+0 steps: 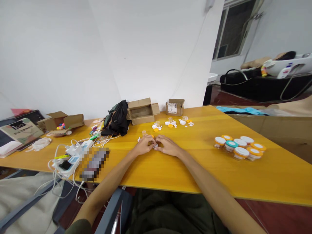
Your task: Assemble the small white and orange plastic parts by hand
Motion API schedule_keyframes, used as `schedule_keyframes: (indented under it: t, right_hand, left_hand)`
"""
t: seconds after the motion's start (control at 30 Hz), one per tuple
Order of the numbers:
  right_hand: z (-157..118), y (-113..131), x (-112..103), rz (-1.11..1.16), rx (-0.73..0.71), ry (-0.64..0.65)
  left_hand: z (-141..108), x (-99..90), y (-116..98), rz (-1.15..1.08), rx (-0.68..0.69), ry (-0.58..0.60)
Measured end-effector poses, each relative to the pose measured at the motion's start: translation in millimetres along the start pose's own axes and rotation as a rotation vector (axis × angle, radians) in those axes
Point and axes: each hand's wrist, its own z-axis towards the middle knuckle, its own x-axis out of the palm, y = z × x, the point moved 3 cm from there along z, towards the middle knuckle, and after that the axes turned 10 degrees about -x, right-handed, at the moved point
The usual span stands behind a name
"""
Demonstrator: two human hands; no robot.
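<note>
My left hand (143, 145) and my right hand (168, 145) meet over the middle of the wooden table, fingertips pinched together. Between them is a small whitish part (155, 146), largely covered by the fingers; its kind is too small to make out. Just beyond my left hand stand a small clear cup (144, 132) and an orange ring (152, 136), partly hidden by the fingers. A little white piece (139, 139) lies left of that hand. Farther back, groups of clear cups, white discs (167, 123), orange rings (170, 125) and small white pieces (191, 123) are laid out.
Several lidded jars (241, 152) with orange, white and teal tops cluster at the right. Cardboard boxes (142, 112) and a black bag (117, 118) stand at the back. Power strips (74, 159), tangled cables and a pixelated phone-like object (95, 164) lie left.
</note>
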Motion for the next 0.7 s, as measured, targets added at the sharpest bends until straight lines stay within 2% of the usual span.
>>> schedule_keyframes:
  t: [0.13, 0.33, 0.7]
  right_hand:
    - [0.0, 0.8, 0.0, -0.002, 0.002, 0.003]
    - [0.1, 2.8, -0.2, 0.020, 0.017, 0.005]
    - [1.1, 1.2, 0.9, -0.005, 0.020, 0.020]
  left_hand:
    - [-0.5, -2.2, 1.5, -0.016, 0.000, 0.005]
    - [-1.2, -9.1, 4.1, -0.026, -0.001, -0.057]
    - [-2.2, -2.6, 4.9, 0.021, 0.039, -0.018]
